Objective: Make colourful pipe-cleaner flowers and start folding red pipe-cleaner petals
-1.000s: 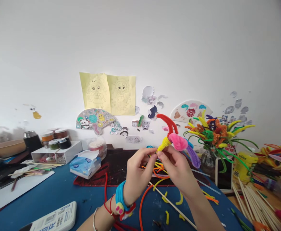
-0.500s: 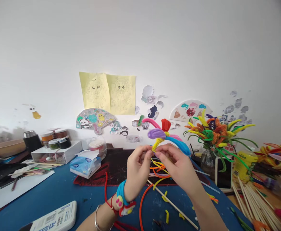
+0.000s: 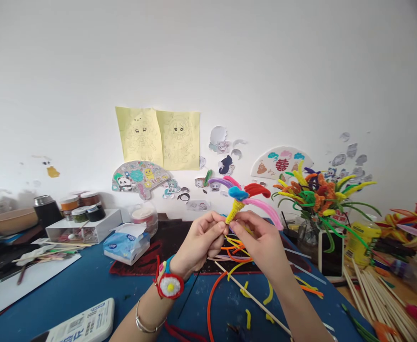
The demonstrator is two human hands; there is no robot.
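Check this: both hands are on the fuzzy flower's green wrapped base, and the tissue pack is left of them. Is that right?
Not quite: the wrapped base of the fuzzy flower is yellow, not green, as the head view shows. The left hand and right hand are both on it, and the tissue pack is to their left.

Red double-happiness sign [image 3: 282,165] on white fan [image 3: 273,164], unclear print on tissue pack [image 3: 127,244] and white case [image 3: 87,323]

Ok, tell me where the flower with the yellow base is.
In the head view, the flower is just right of centre, held at its base by the fingertips of the left hand and right hand, left of the fuzzy bouquet.
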